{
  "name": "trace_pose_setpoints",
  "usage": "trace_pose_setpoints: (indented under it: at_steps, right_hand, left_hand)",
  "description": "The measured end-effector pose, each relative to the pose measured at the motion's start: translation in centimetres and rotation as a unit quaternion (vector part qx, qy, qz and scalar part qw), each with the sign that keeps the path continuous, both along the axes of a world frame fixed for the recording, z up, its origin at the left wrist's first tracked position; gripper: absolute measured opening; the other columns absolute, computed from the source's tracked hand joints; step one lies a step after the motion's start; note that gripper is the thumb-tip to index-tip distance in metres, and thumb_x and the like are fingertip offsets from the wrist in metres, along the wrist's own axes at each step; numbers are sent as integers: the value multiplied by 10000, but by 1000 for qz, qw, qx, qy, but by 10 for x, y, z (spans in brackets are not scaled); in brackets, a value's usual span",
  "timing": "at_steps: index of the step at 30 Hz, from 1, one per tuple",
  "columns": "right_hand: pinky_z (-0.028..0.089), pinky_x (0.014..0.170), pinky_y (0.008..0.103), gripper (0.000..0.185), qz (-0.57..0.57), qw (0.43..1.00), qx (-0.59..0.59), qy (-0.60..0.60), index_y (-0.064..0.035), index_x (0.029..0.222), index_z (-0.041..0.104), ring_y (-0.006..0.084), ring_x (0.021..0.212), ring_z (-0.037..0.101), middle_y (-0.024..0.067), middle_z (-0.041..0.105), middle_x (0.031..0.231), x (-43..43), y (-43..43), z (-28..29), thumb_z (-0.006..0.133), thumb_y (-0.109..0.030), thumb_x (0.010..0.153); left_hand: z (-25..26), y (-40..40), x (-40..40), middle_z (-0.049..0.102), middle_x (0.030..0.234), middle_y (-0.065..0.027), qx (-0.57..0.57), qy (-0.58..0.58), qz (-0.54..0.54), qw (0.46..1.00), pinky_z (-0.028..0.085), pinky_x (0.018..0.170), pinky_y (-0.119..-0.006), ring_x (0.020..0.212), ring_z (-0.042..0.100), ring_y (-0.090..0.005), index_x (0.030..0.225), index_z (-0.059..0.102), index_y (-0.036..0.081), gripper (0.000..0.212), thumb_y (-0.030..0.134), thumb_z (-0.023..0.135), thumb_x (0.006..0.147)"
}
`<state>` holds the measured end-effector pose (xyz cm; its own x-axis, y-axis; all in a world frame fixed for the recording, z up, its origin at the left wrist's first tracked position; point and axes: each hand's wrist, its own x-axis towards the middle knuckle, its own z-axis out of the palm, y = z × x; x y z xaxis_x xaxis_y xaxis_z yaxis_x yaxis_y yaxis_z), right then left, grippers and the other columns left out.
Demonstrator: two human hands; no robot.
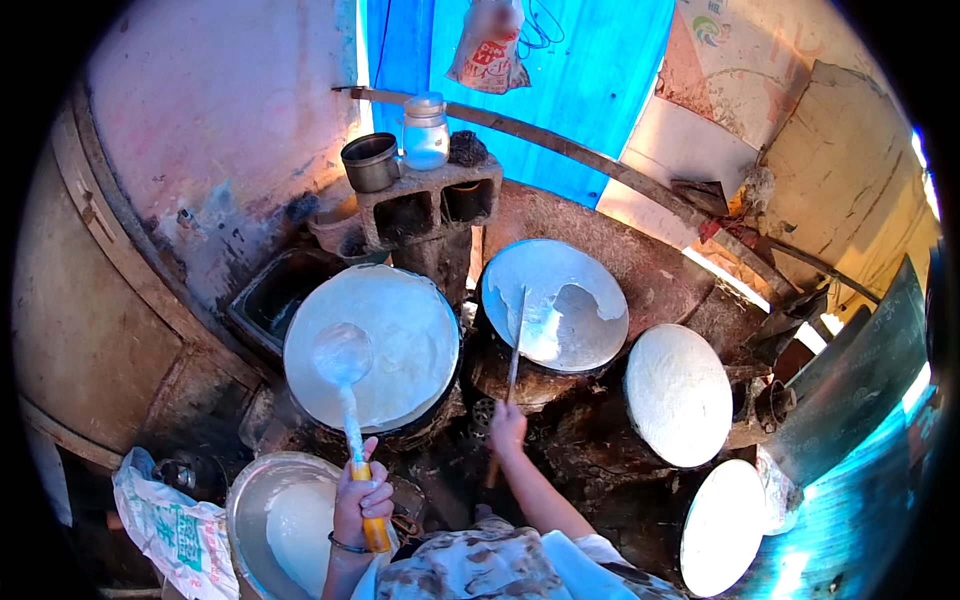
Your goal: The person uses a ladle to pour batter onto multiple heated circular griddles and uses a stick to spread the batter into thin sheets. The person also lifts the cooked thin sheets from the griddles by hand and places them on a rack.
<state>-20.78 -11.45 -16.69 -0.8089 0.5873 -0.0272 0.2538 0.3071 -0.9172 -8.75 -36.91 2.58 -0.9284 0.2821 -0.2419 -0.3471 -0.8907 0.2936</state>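
Note:
My left hand (364,495) grips the yellow handle of a batter-coated ladle (343,354). The ladle's bowl is over the left round griddle (409,315), whose surface is covered with a pale layer of batter; whether they touch I cannot tell. In my right hand (508,429) is a long thin stick or flat blade (517,337). Its far end reaches the white sheet (506,289) on the middle griddle (581,324), where a ragged edge leaves grey metal bare. Beside my left forearm stands a metal basin (244,491) holding white batter (304,525).
To the right are two more round griddles or lids, one upper (679,394) and one lower (722,529). A metal mug (371,169) and a lidded jar (425,142) stand on a hollow concrete block (469,176). A printed sack (180,525) lies left of the basin.

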Motion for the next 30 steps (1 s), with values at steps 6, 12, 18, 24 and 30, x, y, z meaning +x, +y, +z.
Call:
trace_pose_setpoints:
  at_steps: [6,12,18,24,30]
  right_hand:
    - [321,364,283,144,3,982,-162,-96,-46,903,566,81,417,389,-15,421,537,39,54,81,515,-180,910]
    - [457,565,288,245,33,997,30,57,-21,1102,597,111,603,519,42,552,643,56,57,18,552,-128,886]
    - [452,439,265,265,35,996,-33,-74,-57,1139,591,98,473,517,40,543,606,50,163,80,515,-172,913]
    - [498,583,441,348,67,979,175,84,-67,1202,545,385,639,612,253,609,738,81,165,24,559,-168,868]
    - [497,603,386,297,-21,988,150,7,-54,1164,555,336,672,633,244,618,767,10,230,17,527,-164,890]
  left_hand:
    - [6,-6,-2,456,791,-38,-36,-7,1,999,339,384,-145,480,360,-38,1340,359,90,607,-78,452,764]
    - [9,32,-27,471,800,-50,28,-36,-60,997,346,386,-159,477,367,-47,1342,362,91,605,-85,443,770]
    - [6,48,-49,456,802,-45,-9,-22,-93,995,343,370,-147,472,378,-43,1344,347,70,602,-77,447,769]
    - [8,68,-58,418,774,-31,16,-34,-97,995,359,379,-146,479,384,-40,1354,322,85,599,-64,432,784]
    - [14,79,-62,387,747,-25,25,-44,-106,993,376,391,-155,478,381,-40,1327,312,72,512,-36,403,835]
